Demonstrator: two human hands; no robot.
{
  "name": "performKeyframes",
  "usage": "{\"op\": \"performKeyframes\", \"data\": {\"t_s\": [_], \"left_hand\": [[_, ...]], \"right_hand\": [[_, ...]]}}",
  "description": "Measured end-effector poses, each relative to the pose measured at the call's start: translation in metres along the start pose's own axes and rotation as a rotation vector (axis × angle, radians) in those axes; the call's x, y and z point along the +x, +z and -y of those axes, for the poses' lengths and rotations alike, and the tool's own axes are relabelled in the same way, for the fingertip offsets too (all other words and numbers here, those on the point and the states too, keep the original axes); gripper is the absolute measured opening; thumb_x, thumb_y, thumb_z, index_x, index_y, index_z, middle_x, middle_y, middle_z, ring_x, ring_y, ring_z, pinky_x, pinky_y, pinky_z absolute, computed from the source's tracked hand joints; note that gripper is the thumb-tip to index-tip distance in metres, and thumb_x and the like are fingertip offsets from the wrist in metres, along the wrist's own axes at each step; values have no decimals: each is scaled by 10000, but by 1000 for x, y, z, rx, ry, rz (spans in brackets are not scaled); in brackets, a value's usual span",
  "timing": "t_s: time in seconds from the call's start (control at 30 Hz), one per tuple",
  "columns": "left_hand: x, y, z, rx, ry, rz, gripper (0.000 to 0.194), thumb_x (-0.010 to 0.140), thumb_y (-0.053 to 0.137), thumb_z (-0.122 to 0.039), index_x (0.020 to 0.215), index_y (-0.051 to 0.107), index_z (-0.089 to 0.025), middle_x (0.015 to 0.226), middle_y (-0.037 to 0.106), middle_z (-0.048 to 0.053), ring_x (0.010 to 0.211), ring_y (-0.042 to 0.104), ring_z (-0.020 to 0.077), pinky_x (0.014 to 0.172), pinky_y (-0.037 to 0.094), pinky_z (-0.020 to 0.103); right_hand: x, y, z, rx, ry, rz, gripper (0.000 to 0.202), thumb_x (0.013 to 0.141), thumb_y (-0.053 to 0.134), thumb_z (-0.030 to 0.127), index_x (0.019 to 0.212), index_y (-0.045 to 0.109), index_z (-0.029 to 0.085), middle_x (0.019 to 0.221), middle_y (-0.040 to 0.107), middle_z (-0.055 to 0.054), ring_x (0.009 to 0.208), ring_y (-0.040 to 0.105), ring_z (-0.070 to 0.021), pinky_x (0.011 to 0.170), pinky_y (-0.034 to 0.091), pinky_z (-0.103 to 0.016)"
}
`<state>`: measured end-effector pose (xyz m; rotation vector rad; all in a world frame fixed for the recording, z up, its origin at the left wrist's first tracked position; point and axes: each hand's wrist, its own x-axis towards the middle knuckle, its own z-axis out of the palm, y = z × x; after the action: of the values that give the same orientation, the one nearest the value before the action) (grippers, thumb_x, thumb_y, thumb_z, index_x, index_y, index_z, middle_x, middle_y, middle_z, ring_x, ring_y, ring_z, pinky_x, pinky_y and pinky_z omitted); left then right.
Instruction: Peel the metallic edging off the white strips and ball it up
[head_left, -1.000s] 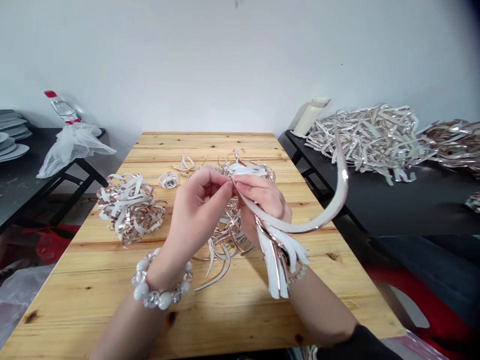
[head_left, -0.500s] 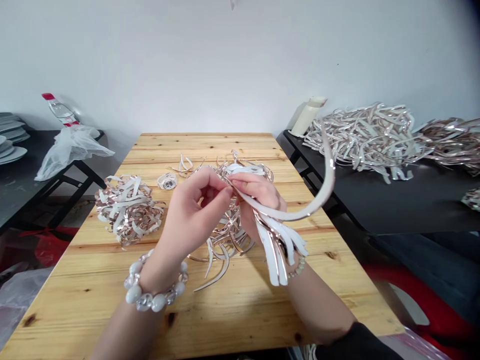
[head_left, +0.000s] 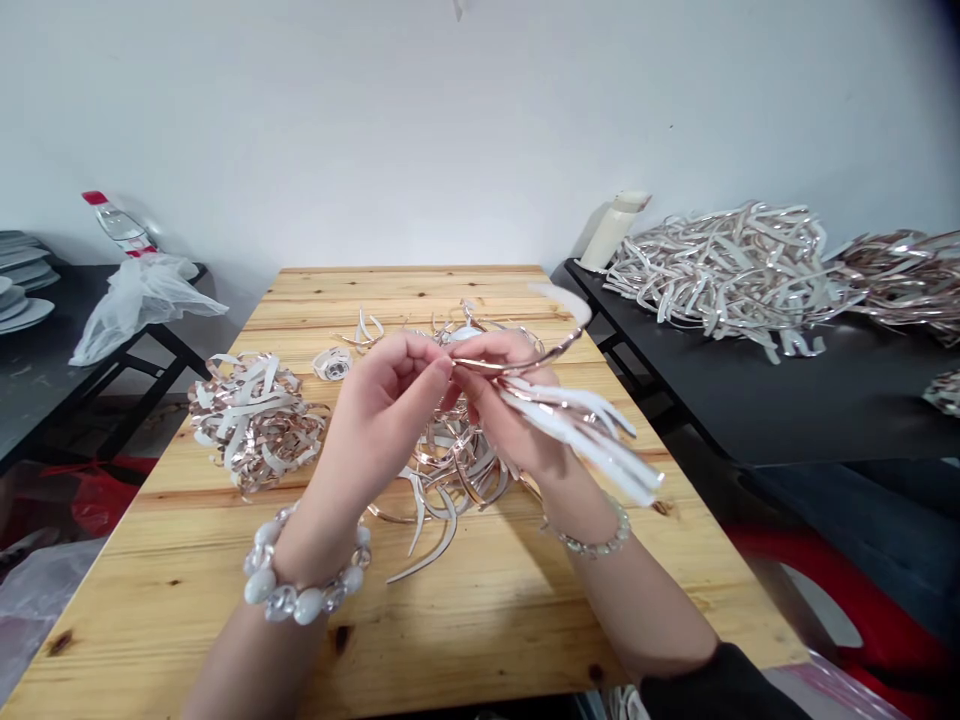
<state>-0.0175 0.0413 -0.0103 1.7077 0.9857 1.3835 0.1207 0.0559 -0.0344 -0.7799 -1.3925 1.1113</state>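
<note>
My left hand and my right hand meet above a wooden table, both pinching one end of a curved rose-gold strip with a white tip. The strip runs out to the right and away from me. My right hand also grips a bundle of white strips that fans out to the right. Below the hands lies a loose pile of curved metallic strips. A bead bracelet sits on each wrist.
A tangled heap of strips lies on the table's left, a small tape roll beyond it. The black table on the right carries a large heap of strips. On the left stand plates, a plastic bag and a bottle.
The long curved strip has swung from arching high on the right to lying nearly flat. My right wrist has turned, so the white bundle now points right, not down.
</note>
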Motion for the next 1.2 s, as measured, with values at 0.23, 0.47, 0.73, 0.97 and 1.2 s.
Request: {"op": "performKeyframes", "data": {"t_s": [0.23, 0.47, 0.73, 0.97, 1.2], "left_hand": [[-5, 12, 11, 528, 319, -165, 273, 851, 524, -132, 1119, 501, -179, 842, 603, 12, 619, 529, 80, 529, 408, 216], [3, 3, 12, 327, 136, -40, 176, 852, 585, -228, 1024, 591, -192, 807, 612, 15, 574, 522, 75, 497, 416, 206], [6, -6, 9, 210, -35, -18, 184, 863, 569, -249, 695, 555, -174, 531, 485, -46, 473, 422, 68, 425, 325, 191], [3, -4, 5, 476, 195, 18, 139, 874, 547, -212, 743, 576, -177, 654, 578, -10, 613, 511, 111, 572, 403, 249], [-1, 7, 7, 314, 258, 72, 81, 926, 470, -179, 895, 544, -189, 957, 657, 55, 865, 603, 145, 764, 486, 292]], "right_hand": [[4, -5, 5, 242, 64, -5, 91, 863, 620, 272, 803, 622, 203, 501, 561, 52, 376, 419, -71, 386, 292, -226], [4, -5, 7, 236, 148, -65, 163, 824, 666, 307, 726, 630, 182, 520, 574, 36, 381, 425, -62, 367, 263, -218], [0, -14, 12, 0, 248, 172, 314, 822, 644, 445, 673, 613, 171, 536, 569, 17, 455, 497, -84, 412, 357, -214], [1, -9, 9, -241, -5, -76, 146, 833, 649, 371, 861, 631, 228, 639, 563, 41, 531, 496, -86, 463, 364, -220], [-1, -11, 9, -341, -97, -63, 173, 870, 584, 362, 774, 612, 221, 668, 567, 11, 603, 507, -119, 502, 365, -248]]}}
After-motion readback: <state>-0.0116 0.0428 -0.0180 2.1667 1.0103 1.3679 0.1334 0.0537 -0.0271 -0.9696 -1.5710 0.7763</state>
